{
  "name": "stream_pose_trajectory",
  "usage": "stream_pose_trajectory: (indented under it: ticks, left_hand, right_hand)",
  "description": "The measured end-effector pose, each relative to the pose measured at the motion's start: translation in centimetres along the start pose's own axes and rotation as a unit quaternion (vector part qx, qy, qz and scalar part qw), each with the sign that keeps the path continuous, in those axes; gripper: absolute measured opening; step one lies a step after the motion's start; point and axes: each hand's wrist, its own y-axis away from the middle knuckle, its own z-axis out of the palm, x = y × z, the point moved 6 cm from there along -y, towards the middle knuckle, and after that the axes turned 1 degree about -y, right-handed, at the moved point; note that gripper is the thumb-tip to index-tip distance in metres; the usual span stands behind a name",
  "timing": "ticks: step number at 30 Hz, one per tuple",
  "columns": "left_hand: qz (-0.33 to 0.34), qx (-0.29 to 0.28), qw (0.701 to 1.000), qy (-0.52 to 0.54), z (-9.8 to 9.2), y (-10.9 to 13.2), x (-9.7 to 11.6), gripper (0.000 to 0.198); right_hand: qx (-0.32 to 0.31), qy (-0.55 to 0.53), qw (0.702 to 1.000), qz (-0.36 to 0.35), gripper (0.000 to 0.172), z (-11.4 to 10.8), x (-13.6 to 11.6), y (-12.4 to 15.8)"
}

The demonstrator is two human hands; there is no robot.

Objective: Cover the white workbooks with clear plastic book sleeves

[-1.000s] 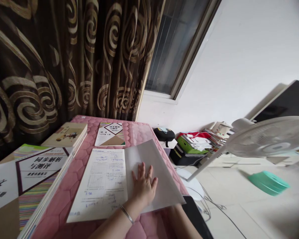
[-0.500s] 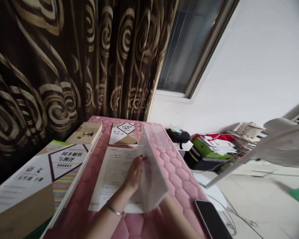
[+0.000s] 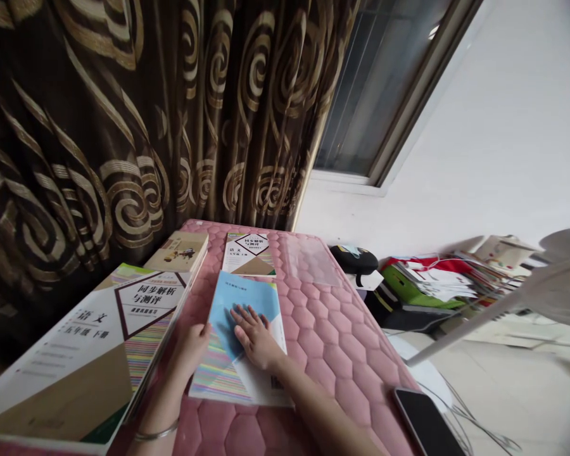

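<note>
Shut now, the blue-covered workbook (image 3: 241, 329) lies beneath the right grip (image 3: 256, 337), spread flat and pressing without grasping, apparently to hold it down, while the half-curled left grip (image 3: 191, 349) sits at its left edge, seemingly steadying it.

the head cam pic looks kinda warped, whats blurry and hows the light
Head view: the white plastic fan at the right edge is soft and blurred; the wide lens makes the brown swirl-patterned curtain and grey window frame lean; the blue-covered paper workbook under the right hand looks sharp, in soft light without strong glare.
</note>
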Motion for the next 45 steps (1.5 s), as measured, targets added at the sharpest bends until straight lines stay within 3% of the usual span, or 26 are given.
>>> stream_pose_trajectory:
  ticks: [3,7,12,14,16,19,21,24,32,39,42,45]
  left_hand:
    - [-0.03,-0.035,0.994,-0.101,0.7,0.8,-1.0,0.048]
    - [-0.043,-0.037,0.985,-0.161,1.2,1.9,-1.0,0.049]
    - [0.003,0.05,0.974,-0.222,1.5,2.7,-0.2,0.038]
    - [0.021,0.089,0.965,-0.246,1.7,3.0,0.3,0.039]
    - [0.014,0.119,0.956,-0.267,1.8,3.3,0.6,0.042]
    - [0.002,0.127,0.951,-0.28,1.7,3.5,1.1,0.045]
    - [-0.001,0.115,0.952,-0.282,1.7,3.6,1.3,0.046]
    - [-0.013,0.116,0.952,-0.282,1.5,3.7,1.4,0.048]
    - [-0.001,0.127,0.955,-0.267,3.2,3.7,2.7,0.048]
    - [0.045,0.124,0.944,-0.303,4.6,4.4,5.1,0.047]
    - [0.12,0.163,0.919,-0.337,5.1,4.3,5.9,0.044]
    - [0.231,0.161,0.906,-0.316,6.8,4.2,6.1,0.044]
  right_hand:
    - [-0.017,0.044,0.999,0.0,0.052,0.9,-0.2,0.0]
    - [-0.006,0.078,0.997,-0.011,0.053,1.5,-0.6,0.2]
    - [0.014,0.073,0.997,-0.03,0.051,1.8,-0.7,0.1]
    - [0.053,0.061,0.996,-0.026,0.044,1.0,-0.1,0.2]
    - [0.13,0.056,0.99,0.022,0.039,-0.8,1.3,0.6]
    - [0.205,0.077,0.958,0.186,0.039,-4.0,4.6,1.8]
    - [0.175,0.088,0.938,0.285,0.037,-5.0,6.4,2.4]
    - [0.116,0.089,0.929,0.34,0.035,-5.2,7.6,2.4]
    - [0.119,0.066,0.94,0.311,0.048,-6.2,9.5,3.3]
    - [0.098,0.14,0.945,0.28,0.048,-6.2,11.7,5.1]
    - [0.079,0.219,0.929,0.287,0.049,-6.2,11.2,4.9]
    - [0.089,0.274,0.915,0.283,0.046,-6.8,9.7,4.0]
